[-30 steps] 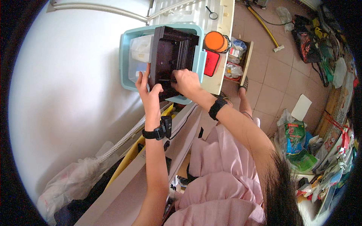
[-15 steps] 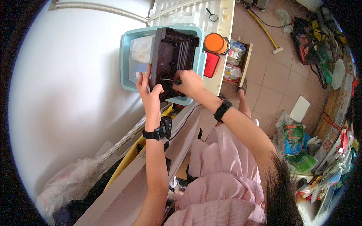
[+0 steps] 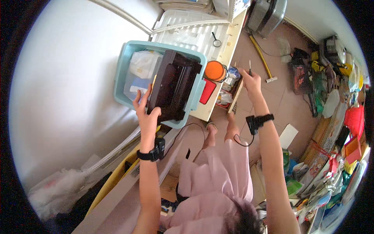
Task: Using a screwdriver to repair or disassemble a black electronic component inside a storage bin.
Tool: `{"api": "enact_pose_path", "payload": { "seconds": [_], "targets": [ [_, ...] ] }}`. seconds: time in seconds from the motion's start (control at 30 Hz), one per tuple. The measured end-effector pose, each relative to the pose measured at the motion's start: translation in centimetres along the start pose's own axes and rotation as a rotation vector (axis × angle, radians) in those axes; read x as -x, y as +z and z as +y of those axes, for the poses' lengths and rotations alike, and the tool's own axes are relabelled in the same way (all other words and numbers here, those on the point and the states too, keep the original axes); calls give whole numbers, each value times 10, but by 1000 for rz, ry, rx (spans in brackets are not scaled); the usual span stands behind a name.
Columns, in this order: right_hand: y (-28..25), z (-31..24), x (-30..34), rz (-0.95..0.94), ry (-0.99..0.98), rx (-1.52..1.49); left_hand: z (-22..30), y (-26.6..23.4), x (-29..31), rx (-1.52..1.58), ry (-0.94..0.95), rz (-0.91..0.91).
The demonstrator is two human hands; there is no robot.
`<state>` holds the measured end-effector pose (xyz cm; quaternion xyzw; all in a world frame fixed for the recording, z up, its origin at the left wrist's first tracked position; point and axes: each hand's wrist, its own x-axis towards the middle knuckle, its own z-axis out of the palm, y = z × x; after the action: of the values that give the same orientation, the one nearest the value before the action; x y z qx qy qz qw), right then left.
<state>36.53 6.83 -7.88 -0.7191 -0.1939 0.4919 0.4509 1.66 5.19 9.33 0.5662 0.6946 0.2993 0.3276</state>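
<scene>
A dark, box-like plastic housing (image 3: 171,87) with long slots inside rests tilted on the light-blue bin (image 3: 120,78). My left hand (image 3: 148,117) grips its lower left edge, thumb on the near side. Out to the right, above the floor, my right hand (image 3: 252,82) is closed around a small screwdriver (image 3: 250,69), its thin shaft pointing away from me. Within the bin, left of the housing, lies a white plastic-wrapped bundle (image 3: 143,64).
Right of the bin, an orange-lidded round container (image 3: 215,70) and a red flat case (image 3: 207,92) sit on the bench. A magnifying glass (image 3: 216,41) lies farther back. Below stands an open drawer (image 3: 236,93). A yellow-handled hammer (image 3: 263,58) is on the floor.
My right hand has pulled out of the housing and swung right with the screwdriver. The left hand still holds the housing, and the view has shifted slightly.
</scene>
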Motion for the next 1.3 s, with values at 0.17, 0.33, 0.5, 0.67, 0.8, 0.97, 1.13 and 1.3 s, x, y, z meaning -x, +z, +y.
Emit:
{"api": "enact_pose_path", "payload": {
  "seconds": [0.17, 0.33, 0.5, 0.67, 0.8, 0.97, 1.13, 1.3],
  "targets": [
    [18, 45, -132, 82, 198, 162, 4, 3, -3, 62, -1, -16],
    [61, 40, -144, 68, 134, 319, 11, 5, -5, -40, -21, 2],
    [74, 69, -159, 32, -8, 393, 15, 6, -4, -20, -62, 5],
    [80, 75, -162, 94, -76, 546, 23, 8, -4, -45, -103, 21],
    [79, 84, -161, 82, -67, 454, 26, 7, -4, 50, -107, 27],
    [62, 88, -155, 236, -277, 354, 8, 1, -4, -69, -50, -13],
    [47, 12, -43, 14, -272, 105, 5, 6, -4, 61, -44, 4],
    [57, -9, 61, -210, -314, 105, 9, 6, -6, 104, -59, -35]
  ]
}}
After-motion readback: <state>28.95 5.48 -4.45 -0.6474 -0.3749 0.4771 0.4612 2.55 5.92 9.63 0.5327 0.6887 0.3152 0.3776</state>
